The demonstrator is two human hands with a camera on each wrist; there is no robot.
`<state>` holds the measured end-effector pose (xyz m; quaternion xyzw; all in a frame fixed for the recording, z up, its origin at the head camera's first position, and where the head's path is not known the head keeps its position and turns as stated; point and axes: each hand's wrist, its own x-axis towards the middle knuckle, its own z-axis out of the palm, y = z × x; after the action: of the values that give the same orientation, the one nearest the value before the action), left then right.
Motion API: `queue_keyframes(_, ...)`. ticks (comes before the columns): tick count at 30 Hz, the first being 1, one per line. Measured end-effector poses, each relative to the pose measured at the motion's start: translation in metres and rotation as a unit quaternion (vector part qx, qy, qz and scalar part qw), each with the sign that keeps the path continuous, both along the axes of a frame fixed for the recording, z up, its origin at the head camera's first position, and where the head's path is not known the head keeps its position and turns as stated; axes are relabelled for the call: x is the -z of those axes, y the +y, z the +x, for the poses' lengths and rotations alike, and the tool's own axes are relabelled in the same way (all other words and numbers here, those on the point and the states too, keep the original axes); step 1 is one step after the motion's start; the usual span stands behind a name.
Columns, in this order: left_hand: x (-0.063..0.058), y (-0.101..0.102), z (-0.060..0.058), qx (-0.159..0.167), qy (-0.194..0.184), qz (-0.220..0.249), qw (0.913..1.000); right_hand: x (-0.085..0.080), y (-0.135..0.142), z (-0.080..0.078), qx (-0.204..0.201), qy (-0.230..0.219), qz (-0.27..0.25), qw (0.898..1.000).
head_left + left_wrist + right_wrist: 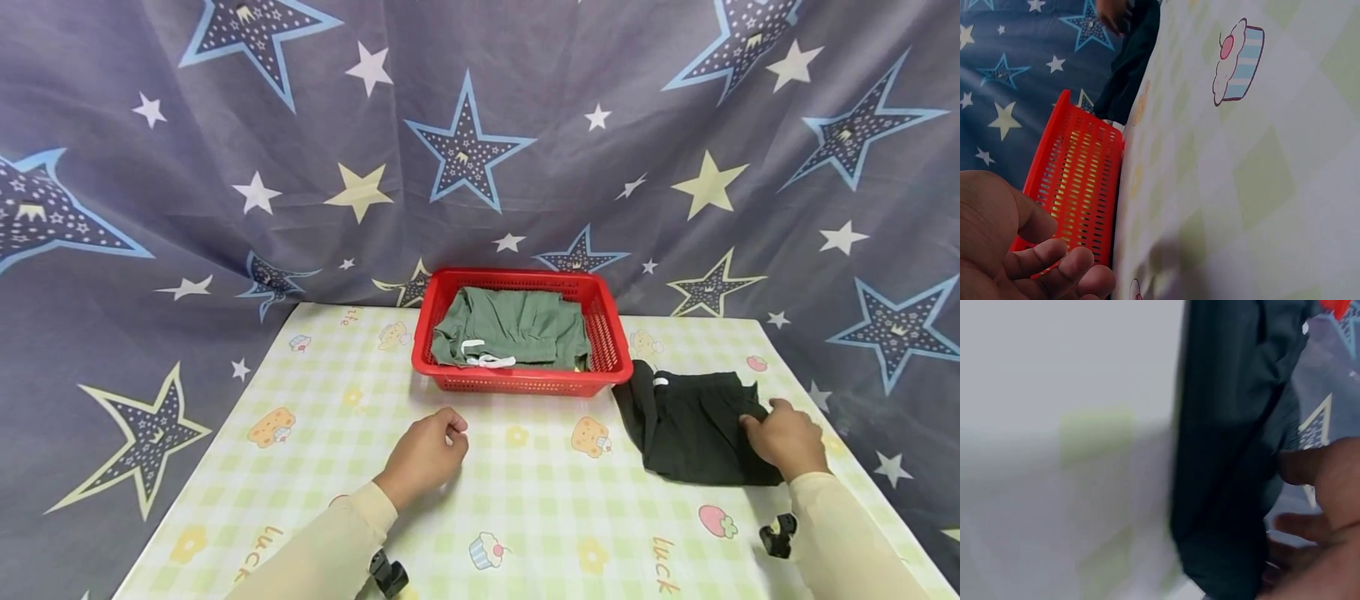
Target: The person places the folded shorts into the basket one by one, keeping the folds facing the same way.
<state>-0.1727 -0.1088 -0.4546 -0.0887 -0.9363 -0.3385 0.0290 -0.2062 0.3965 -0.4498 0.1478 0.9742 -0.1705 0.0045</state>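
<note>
Dark, nearly black shorts [697, 437], with a small white drawstring end at the waistband, lie folded flat on the right part of the table. My right hand [787, 437] touches their right edge; in the right wrist view the thumb [1300, 467] lies against the dark cloth, with a gap between thumb and fingers. My left hand [427, 454] hovers near the table's middle, in front of the basket, its fingers loosely curled around nothing. Inside the red basket [517, 379] rests a folded green garment [517, 325] with white drawstrings.
The basket stands at the table's back edge, just left of the shorts, whose left end reaches its corner. A checked cloth [540, 483] with printed cartoons covers the table. Behind hangs a grey-blue star-patterned curtain [525, 225].
</note>
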Motion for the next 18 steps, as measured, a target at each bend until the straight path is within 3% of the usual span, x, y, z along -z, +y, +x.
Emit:
queue_keyframes(3,0.0,-0.001,-0.001,0.0,0.003,-0.002,1.0,0.002,0.005,-0.003,-0.023,-0.048,0.001,0.999)
queue_keyframes(6,0.0,0.002,-0.002,0.004,0.0,-0.007,1.0,0.007,0.01,-0.001,-0.037,-0.058,-0.003,0.998)
queue_keyframes(8,0.0,0.003,-0.003,0.006,-0.003,-0.01,0.9999,0.009,0.011,0.0,-0.042,-0.05,-0.003,0.998)
queue_keyframes(18,0.001,0.007,0.0,0.033,-0.018,0.003,0.9993,0.013,0.008,0.007,-0.158,-0.021,-0.029,0.987)
